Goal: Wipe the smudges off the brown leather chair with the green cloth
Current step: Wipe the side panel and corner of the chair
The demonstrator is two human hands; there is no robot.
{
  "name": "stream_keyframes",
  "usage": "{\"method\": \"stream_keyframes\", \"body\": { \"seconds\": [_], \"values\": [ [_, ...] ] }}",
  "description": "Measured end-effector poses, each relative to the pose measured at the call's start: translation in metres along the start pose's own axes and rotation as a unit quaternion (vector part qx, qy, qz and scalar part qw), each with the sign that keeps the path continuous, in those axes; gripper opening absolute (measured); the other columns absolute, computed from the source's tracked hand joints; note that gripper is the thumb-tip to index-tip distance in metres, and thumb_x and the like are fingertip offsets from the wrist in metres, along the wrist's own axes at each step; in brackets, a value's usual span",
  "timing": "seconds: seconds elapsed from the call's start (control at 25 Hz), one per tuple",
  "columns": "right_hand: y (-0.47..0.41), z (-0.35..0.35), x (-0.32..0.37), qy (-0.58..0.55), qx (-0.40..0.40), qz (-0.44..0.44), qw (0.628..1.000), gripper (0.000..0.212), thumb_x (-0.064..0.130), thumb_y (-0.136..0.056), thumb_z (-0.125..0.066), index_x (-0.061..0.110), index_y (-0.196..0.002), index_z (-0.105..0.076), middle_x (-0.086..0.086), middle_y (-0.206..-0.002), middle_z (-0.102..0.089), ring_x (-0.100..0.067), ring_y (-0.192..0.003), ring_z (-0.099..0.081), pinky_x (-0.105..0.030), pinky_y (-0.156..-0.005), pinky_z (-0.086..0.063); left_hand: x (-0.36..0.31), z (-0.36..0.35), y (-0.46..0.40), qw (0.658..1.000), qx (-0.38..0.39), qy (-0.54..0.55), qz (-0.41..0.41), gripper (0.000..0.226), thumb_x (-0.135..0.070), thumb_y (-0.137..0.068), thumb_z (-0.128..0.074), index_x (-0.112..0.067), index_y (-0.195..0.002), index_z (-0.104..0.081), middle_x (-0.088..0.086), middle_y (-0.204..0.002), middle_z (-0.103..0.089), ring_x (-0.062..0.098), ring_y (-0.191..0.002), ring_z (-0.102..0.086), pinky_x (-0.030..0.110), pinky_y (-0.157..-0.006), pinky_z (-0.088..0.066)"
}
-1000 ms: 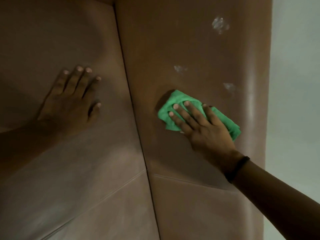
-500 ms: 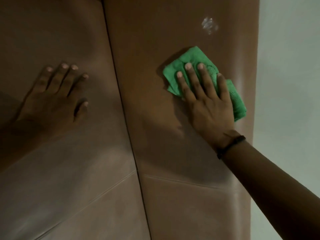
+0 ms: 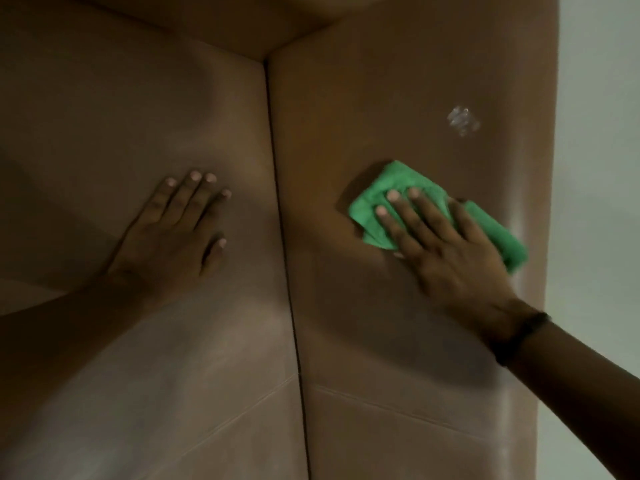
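Observation:
The brown leather chair [image 3: 363, 109] fills the view, its right armrest panel running up the middle right. My right hand [image 3: 446, 247] presses the folded green cloth [image 3: 374, 206] flat against that panel, fingers spread over it. One whitish smudge [image 3: 462, 121] shows on the leather above and to the right of the cloth. My left hand [image 3: 173, 230] lies flat and open on the seat cushion to the left of the seam, holding nothing.
A dark seam [image 3: 277, 202] divides the seat cushion from the armrest panel. A pale wall or floor [image 3: 599, 168] lies beyond the chair's right edge. A dark band sits on my right wrist [image 3: 519, 337].
The cloth swept up over the two lower smudges, which no longer show, then came back down. The view has tilted so the one smudge left sits lower in frame.

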State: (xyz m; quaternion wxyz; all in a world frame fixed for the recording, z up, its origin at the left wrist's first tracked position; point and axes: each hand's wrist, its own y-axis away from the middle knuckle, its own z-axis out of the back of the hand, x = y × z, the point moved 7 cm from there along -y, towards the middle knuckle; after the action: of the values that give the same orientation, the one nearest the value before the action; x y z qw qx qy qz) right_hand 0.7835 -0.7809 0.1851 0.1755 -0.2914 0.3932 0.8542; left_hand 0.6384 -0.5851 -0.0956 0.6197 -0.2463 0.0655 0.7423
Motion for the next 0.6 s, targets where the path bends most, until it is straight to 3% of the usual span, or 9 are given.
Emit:
{"method": "stream_keyframes", "body": {
  "seconds": [0.08,0.2,0.28,0.36,0.48,0.56,0.6],
  "values": [
    [0.010,0.009,-0.026,0.000,-0.034,-0.019,0.999,0.065,0.037,-0.111,-0.028,0.018,-0.172,-0.018,-0.009,-0.179,-0.019,-0.032,-0.165,-0.020,-0.057,-0.126,-0.016,-0.002,0.002,-0.002,1.000,0.008,0.001,-0.001,0.075,-0.045,-0.109,-0.037,-0.005,-0.173,-0.034,0.025,-0.180,-0.030,0.044,-0.168,-0.027,0.056,-0.140,-0.009],
    [-0.046,0.020,-0.021,-0.005,-0.029,-0.048,0.998,0.065,0.041,-0.113,-0.023,0.016,-0.172,-0.016,-0.012,-0.179,-0.016,-0.036,-0.164,-0.018,-0.058,-0.126,-0.014,-0.001,-0.002,-0.001,1.000,0.021,-0.004,0.001,0.075,-0.045,-0.111,-0.035,-0.006,-0.175,-0.030,0.024,-0.182,-0.026,0.042,-0.169,-0.023,0.056,-0.141,-0.008],
    [-0.061,0.009,0.019,0.036,0.025,0.029,0.999,0.062,0.036,-0.116,-0.019,0.013,-0.172,-0.006,-0.013,-0.180,-0.006,-0.037,-0.165,-0.011,-0.058,-0.129,-0.013,0.000,-0.001,0.000,1.000,0.020,0.007,-0.006,0.075,-0.045,-0.111,-0.035,-0.007,-0.175,-0.029,0.024,-0.182,-0.025,0.042,-0.170,-0.023,0.056,-0.141,-0.008],
    [-0.034,-0.008,0.030,0.051,0.037,0.112,0.992,0.061,0.031,-0.115,-0.022,0.013,-0.172,-0.009,-0.013,-0.179,-0.009,-0.036,-0.165,-0.016,-0.058,-0.130,-0.019,0.001,0.002,-0.002,1.000,0.018,0.012,-0.001,0.075,-0.044,-0.111,-0.036,-0.006,-0.175,-0.030,0.024,-0.182,-0.026,0.042,-0.169,-0.025,0.056,-0.141,-0.010],
    [-0.026,0.007,-0.010,0.015,-0.024,0.014,0.999,0.061,0.039,-0.114,-0.023,0.016,-0.170,-0.025,-0.010,-0.177,-0.026,-0.034,-0.162,-0.028,-0.057,-0.126,-0.018,-0.002,0.003,-0.002,0.999,0.034,0.008,0.007,0.075,-0.044,-0.109,-0.036,-0.006,-0.174,-0.033,0.023,-0.181,-0.027,0.042,-0.169,-0.027,0.058,-0.140,-0.015],
    [-0.068,0.018,-0.011,-0.001,-0.017,-0.046,0.999,0.061,0.040,-0.115,-0.023,0.017,-0.172,-0.019,-0.009,-0.179,-0.018,-0.034,-0.164,-0.019,-0.057,-0.126,-0.014,-0.002,0.003,-0.003,1.000,0.029,0.007,0.006,0.075,-0.044,-0.109,-0.037,-0.006,-0.173,-0.034,0.023,-0.181,-0.028,0.042,-0.168,-0.028,0.058,-0.140,-0.015],
    [-0.088,0.017,0.008,0.012,0.010,-0.018,1.000,0.062,0.038,-0.116,-0.025,0.017,-0.173,-0.009,-0.009,-0.180,-0.008,-0.034,-0.166,-0.010,-0.058,-0.128,-0.011,-0.001,0.003,-0.003,1.000,0.023,0.007,0.002,0.075,-0.044,-0.109,-0.037,-0.006,-0.173,-0.034,0.023,-0.181,-0.028,0.043,-0.168,-0.028,0.058,-0.140,-0.014]
  ]
}}
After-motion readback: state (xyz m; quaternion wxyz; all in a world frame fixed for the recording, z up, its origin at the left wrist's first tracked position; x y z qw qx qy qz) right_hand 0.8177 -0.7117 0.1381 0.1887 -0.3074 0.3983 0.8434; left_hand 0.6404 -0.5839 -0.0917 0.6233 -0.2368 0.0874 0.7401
